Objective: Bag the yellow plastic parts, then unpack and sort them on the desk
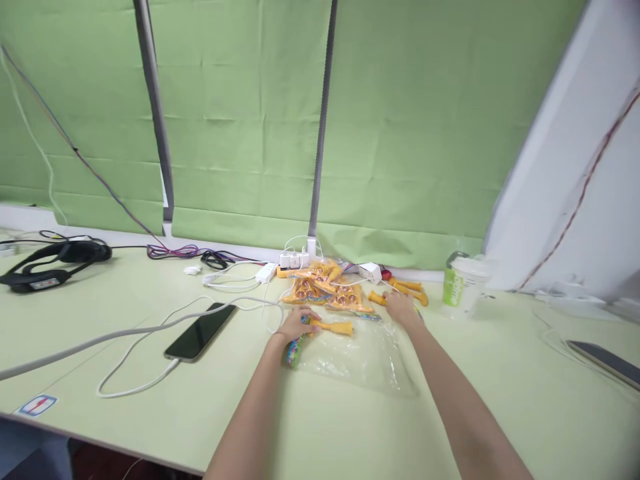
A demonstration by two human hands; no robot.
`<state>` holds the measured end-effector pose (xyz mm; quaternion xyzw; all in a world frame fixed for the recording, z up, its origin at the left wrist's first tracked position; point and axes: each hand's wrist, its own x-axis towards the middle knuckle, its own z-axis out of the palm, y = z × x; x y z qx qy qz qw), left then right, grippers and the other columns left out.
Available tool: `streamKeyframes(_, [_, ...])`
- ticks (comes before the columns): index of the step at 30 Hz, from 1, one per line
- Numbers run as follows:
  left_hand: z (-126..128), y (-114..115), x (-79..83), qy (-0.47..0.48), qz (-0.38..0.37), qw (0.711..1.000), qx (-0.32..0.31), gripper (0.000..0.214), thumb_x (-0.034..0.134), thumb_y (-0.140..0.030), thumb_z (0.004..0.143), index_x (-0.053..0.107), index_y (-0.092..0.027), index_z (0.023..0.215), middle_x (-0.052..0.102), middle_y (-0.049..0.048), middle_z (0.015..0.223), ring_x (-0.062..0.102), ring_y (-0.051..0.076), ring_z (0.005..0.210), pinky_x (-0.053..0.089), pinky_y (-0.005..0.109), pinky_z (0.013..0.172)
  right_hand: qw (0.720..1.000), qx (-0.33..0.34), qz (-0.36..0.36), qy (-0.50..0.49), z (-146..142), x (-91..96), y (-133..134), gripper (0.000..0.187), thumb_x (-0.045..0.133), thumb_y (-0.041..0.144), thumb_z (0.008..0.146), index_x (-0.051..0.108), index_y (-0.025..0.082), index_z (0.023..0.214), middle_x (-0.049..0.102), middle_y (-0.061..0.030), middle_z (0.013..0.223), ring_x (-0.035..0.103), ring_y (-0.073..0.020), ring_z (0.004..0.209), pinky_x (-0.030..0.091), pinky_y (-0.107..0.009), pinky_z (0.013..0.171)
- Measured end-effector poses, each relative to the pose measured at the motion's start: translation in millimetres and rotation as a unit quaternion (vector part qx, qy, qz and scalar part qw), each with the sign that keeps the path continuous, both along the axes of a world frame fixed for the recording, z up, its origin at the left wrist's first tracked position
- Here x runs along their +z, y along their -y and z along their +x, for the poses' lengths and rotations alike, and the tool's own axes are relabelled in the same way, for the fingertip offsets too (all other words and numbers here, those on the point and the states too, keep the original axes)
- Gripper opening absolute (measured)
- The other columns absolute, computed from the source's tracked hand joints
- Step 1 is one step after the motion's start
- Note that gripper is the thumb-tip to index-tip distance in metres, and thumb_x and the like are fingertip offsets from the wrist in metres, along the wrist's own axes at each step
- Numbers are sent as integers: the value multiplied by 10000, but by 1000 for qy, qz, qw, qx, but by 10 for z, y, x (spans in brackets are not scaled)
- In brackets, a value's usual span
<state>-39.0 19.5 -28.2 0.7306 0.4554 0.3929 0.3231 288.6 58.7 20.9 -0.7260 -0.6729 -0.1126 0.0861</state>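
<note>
The left hand (299,323), at the centre, hides one end of a yellow flared piece (340,328). The right hand (403,309) has fingertips too blurred to show whether they grip the yellow stub (377,298) beside them. Both forearms (247,417) leave the bottom edge; the right edge cuts off a phone (607,362). The lower-left sticker (38,405) bears print too small to read.

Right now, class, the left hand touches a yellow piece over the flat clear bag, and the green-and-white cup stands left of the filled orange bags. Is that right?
Not quite: the head view shows the green-and-white cup standing right of the filled orange bags. The left hand does touch a yellow piece over the flat clear bag.
</note>
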Motion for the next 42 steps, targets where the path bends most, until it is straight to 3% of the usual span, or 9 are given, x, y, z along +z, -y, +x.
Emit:
streamKeyframes(7, [15,22,26,-6,13,1000,0,235,755,-236,601,732,-224,835,636,83,1062,518,258,1119,288,420,1066,980,33,22,-197,279,422,413,256,578,186,746,599,159,1000,673,-119,987,624,-247,955,484,-365,824])
streamKeyframes(10, [15,25,23,2,12,1000,-5,218,756,-226,598,727,-225,814,649,80,1016,530,258,1099,297,419,1062,868,124,16,-481,307,483,781,325,630,269,735,564,174,1038,673,-95,981,635,-242,958,536,-390,818])
streamKeyframes(13, [17,33,23,-3,13,1000,1,217,747,-218,609,727,-226,824,652,80,1020,522,267,1107,290,432,1066,781,150,6,-606,225,394,1198,527,690,327,711,467,209,1174,666,-77,986,645,-233,964,556,-401,841])
streamKeyframes(18, [16,56,26,-36,14,999,0,224,713,-259,670,717,-220,891,643,79,1068,495,269,1144,266,442,1079,712,113,-4,-693,-5,106,1585,830,734,310,686,213,331,1333,654,-14,997,685,-201,868,567,-404,842])
streamKeyframes(23, [13,55,8,-72,11,997,8,280,695,-262,689,698,-202,963,610,88,1142,466,253,1185,271,405,1081,679,85,-51,-727,-182,-64,1582,454,640,338,767,418,267,1158,672,-24,891,686,-196,889,548,-349,857])
streamKeyframes(27, [14,39,-3,-66,3,998,7,274,691,-263,690,693,-212,958,620,68,1131,477,245,1173,292,404,1072,701,149,-151,-681,-160,-24,1624,447,620,389,781,438,249,1164,648,-67,1062,619,-197,1053,484,-372,958])
streamKeyframes(31, [10,35,-1,-36,-2,999,-2,264,720,-288,666,700,-223,921,635,55,1100,493,249,1157,325,390,1058,801,204,-219,-519,80,96,1681,519,628,474,753,487,259,1204,568,-80,1205,577,-223,1092,470,-374,946])
streamKeyframes(36, [5,40,-1,-9,-26,1000,-6,320,750,-352,637,700,-205,916,626,70,1099,519,252,1114,418,373,981,891,160,-178,-387,310,98,1635,436,670,508,663,576,205,962,625,-50,966,602,-181,795,496,-305,672])
streamKeyframes(42, [15,34,-11,4,-32,999,0,314,751,-341,635,693,-203,911,625,68,1093,519,244,1107,437,370,959,854,80,-94,-506,1,8,1554,433,733,461,574,459,221,807,593,21,671,548,-121,529,457,-271,517])
